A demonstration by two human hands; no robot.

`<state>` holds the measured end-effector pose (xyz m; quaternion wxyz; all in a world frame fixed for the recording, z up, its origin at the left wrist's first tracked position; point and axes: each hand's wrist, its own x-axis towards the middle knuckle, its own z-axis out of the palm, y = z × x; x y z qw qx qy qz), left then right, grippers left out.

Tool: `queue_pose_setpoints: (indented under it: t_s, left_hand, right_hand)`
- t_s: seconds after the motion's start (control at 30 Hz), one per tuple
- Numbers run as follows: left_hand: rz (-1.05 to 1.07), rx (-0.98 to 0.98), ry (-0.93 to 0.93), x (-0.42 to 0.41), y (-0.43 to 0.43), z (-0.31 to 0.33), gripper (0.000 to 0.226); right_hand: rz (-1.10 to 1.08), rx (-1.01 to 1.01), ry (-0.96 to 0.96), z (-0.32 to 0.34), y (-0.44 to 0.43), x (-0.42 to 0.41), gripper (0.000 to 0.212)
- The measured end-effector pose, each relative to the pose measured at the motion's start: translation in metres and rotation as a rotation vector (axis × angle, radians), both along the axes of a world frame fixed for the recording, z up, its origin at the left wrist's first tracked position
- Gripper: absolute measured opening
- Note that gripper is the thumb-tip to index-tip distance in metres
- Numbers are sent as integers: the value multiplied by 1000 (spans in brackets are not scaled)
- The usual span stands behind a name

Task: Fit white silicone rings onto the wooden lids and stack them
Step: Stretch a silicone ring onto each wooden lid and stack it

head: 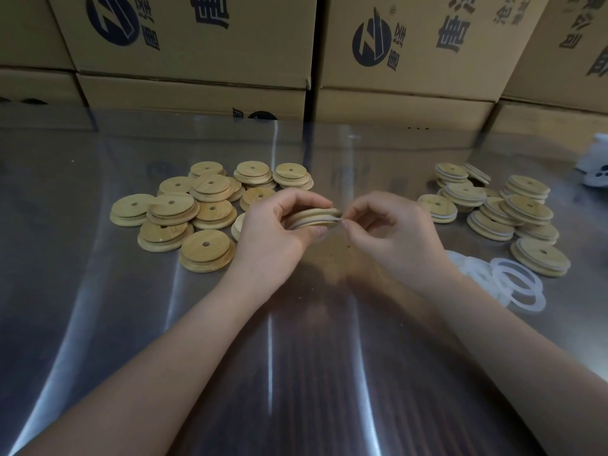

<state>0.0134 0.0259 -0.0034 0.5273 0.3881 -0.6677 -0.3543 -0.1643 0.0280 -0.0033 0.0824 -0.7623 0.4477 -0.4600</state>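
My left hand grips a round wooden lid edge-on above the table's middle. A white silicone ring runs partly round the lid's groove, and my right hand pinches that ring at the lid's right edge. To the left lies a heap of bare wooden lids with centre holes. On the right lie lids with white rings fitted, piled loosely. Loose white rings lie at my right wrist.
The dark wood-grain table is covered by a glossy clear sheet. Stacked cardboard boxes wall off the far edge. A white object sits at the far right edge.
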Motion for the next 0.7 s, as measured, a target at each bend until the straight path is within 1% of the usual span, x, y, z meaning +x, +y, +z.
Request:
queue_pose_setpoints:
  t_s: [0.13, 0.23, 0.3, 0.37, 0.53, 0.7]
  left_hand:
    - [-15, -33, -62, -1, 3, -2, 26]
    - [-7, -44, -98, -3, 4, -3, 31]
    - [10, -61, -113, -4, 3, -3, 31]
    - [17, -72, -113, -3, 2, -3, 27]
    - [4, -61, -78, -3, 3, -3, 26]
    - [16, -95, -69, -3, 3, -3, 30]
  right_hand:
    - [19, -69, 84, 0, 1, 1, 6]
    - [54, -104, 109, 1, 2, 3, 4]
    - [73, -115, 111, 1, 3, 3, 3]
    - [78, -115, 104, 2, 2, 3, 3]
    - [97, -98, 117, 4, 2, 1, 4]
    - [104, -98, 155, 7, 3, -2, 3]
